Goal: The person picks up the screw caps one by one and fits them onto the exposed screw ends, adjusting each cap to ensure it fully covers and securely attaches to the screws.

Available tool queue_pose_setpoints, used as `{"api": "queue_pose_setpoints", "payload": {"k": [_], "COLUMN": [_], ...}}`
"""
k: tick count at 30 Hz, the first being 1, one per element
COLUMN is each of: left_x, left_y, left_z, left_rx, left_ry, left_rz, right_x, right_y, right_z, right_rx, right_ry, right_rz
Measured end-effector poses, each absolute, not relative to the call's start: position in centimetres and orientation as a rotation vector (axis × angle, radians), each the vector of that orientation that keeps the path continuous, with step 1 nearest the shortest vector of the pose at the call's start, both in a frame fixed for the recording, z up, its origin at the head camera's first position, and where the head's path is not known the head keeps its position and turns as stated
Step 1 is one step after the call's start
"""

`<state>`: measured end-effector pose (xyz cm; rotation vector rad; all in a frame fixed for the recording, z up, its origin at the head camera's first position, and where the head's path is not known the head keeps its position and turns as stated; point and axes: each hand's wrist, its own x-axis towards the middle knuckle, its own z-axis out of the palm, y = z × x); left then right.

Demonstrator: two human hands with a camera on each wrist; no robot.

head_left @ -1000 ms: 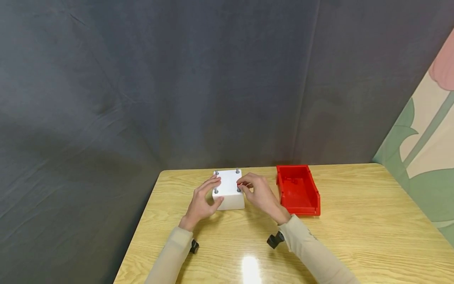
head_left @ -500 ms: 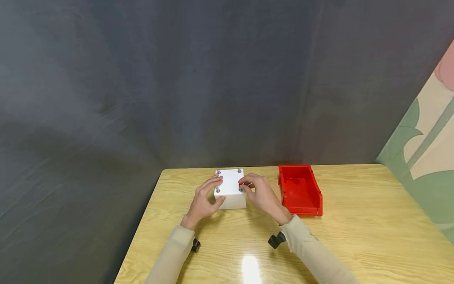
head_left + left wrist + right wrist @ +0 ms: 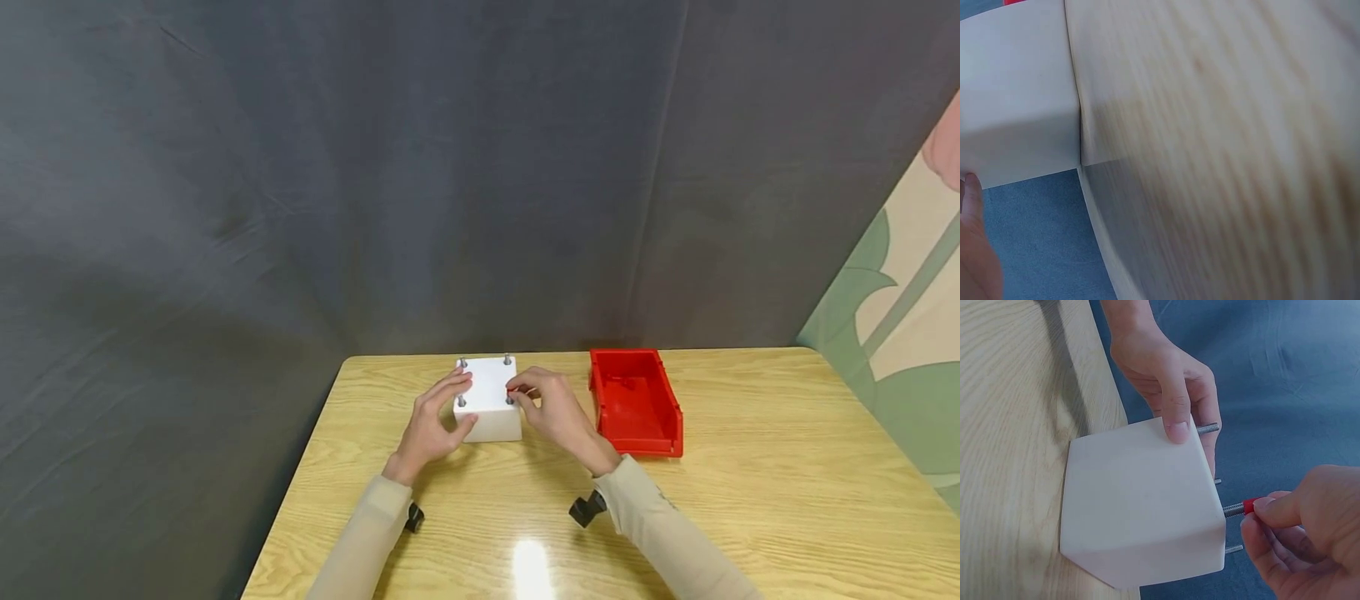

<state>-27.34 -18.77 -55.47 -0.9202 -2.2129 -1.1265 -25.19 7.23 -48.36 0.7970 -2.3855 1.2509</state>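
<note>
A white block (image 3: 487, 427) stands on the wooden table, with a threaded metal stud (image 3: 1208, 428) rising near each corner of its top. My left hand (image 3: 429, 427) grips the block's left side, thumb on the near face and fingers over the top. At the near right corner, my right hand (image 3: 553, 407) pinches a small red cylindrical piece (image 3: 1249, 506) between thumb and index finger. This piece sits at the end of a threaded stud (image 3: 1233, 510); how far it is on is hidden by the fingers. Only a bit of the left hand shows in the left wrist view.
Right of the block stands a red open-front bin (image 3: 637, 408) with a few small red pieces (image 3: 621, 382) towards its back. Beyond the table's (image 3: 750, 467) far edge hangs a dark grey cloth (image 3: 480, 183).
The head view has shifted slightly, so everything appears a little further right. Both hands keep their hold on the block and the red piece, with hardly any visible movement.
</note>
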Motion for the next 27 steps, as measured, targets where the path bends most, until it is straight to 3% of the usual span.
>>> {"api": "queue_pose_setpoints", "payload": {"k": [27], "left_x": [-27.35], "left_y": [-18.83], "left_z": [-55.46], "left_rx": [-0.935], "left_ry": [-2.2], "left_rz": [-1.111], "right_x": [-25.17], "right_y": [7.04], "right_z": [-48.59], "right_rx": [0.788], "right_ry": [-2.408], "right_rz": [1.239]}}
